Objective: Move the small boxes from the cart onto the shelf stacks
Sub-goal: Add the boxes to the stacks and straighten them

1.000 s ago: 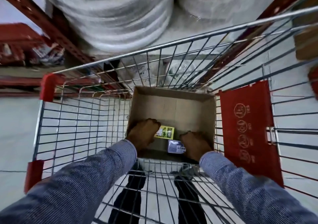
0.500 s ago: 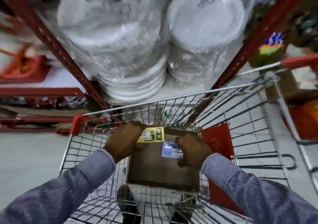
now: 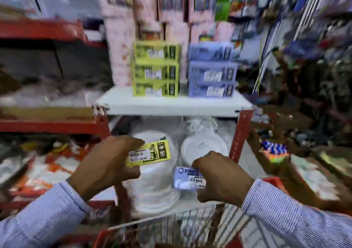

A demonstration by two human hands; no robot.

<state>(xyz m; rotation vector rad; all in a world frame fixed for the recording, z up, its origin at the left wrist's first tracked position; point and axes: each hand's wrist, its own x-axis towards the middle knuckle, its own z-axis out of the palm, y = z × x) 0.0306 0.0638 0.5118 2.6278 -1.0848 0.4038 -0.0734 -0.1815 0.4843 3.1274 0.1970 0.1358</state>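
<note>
- Left hand (image 3: 102, 164): closed around a small yellow box (image 3: 148, 153), thumb underneath and fingers over the top edge, held in the air above the cart (image 3: 190, 226), label side facing the camera
- Right hand (image 3: 222, 177): closed around a small lilac-blue box (image 3: 187, 178), carried a little lower than the yellow one, with the price sticker visible
- White shelf (image 3: 171, 105): carries a yellow stack (image 3: 156, 68) three boxes high on the left and a lilac-blue stack (image 3: 211, 70) three high just beside it on the right; both stand well above the hands
- Wrapped disposable plates (image 3: 156, 181): stored on the level beneath the white shelf, behind the held boxes
- Step in hand: judged to be the lift from cart to shelf, with each hand already on the side of its matching colour
- Handling advice: bring each box in flat, labels forward like the ones below, and square its edges to the stack before letting go; placing one at a time would probably lessen the chance of nudging the neighbouring pile
- View: heavily blurred, so the printed text cannot be read
</note>
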